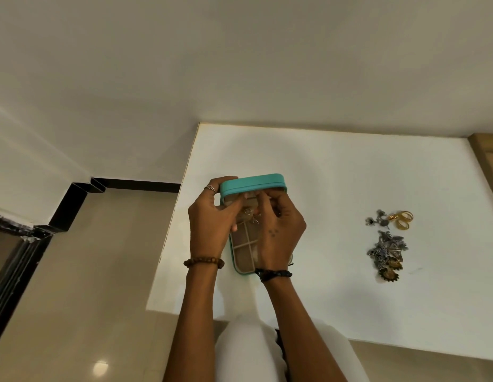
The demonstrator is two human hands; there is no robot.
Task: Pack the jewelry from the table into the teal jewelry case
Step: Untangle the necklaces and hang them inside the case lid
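The teal jewelry case [253,182] lies open on the white table [336,175], its lid raised at the far side and beige compartments [245,244] showing below. Both hands hover over the tray. My left hand [209,216] grips the case's left edge near the hinge. My right hand [278,230] pinches a small silver jewelry piece [251,215] over the upper compartments. To the right on the table lie gold bangles [402,219], small silver pieces [377,219] and a heap of dark silver jewelry [388,255].
The table's left edge [173,216] drops to a glossy beige floor [88,285]. A white wall rises behind the table. A wooden surface [488,161] borders the table's right side. My white-clothed lap [248,348] is at the near edge.
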